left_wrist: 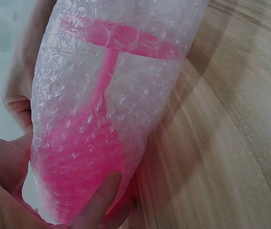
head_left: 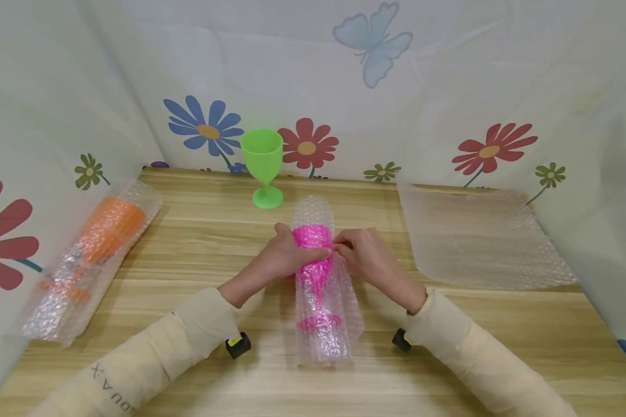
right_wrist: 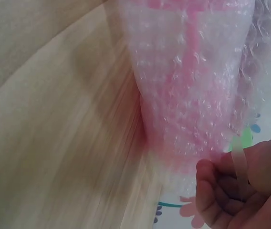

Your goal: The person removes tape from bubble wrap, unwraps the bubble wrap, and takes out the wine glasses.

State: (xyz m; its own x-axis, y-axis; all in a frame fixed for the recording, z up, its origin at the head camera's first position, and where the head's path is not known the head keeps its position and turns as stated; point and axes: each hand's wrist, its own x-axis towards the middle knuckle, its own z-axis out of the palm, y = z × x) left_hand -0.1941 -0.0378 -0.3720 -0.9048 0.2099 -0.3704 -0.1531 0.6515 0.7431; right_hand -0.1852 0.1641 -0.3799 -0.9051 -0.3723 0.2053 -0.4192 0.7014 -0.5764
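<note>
A pink goblet (head_left: pixel 315 272) lies wrapped in bubble wrap (head_left: pixel 326 347), its bowl pointing away and its base toward the near table edge. My left hand (head_left: pixel 284 255) grips the bowl through the wrap, thumb across the top. At the bowl's right side, my right hand (head_left: pixel 367 255) has its fingertips close to the wrap's loose edge. The right wrist view shows that hand (right_wrist: pixel 255 191) with curled fingers, pinching a narrow translucent strip (right_wrist: pixel 239 167) beside the wrap. In the left wrist view, the goblet's stem (left_wrist: pixel 108 78) and base show through the bubbles.
A green goblet (head_left: pixel 263 159) stands upright at the back. On the left lies an orange goblet (head_left: pixel 112 229) in bubble wrap. A flat bubble wrap sheet (head_left: pixel 485 240) covers the table's back right. Flower-printed cloth surrounds the wooden table (head_left: pixel 203 231).
</note>
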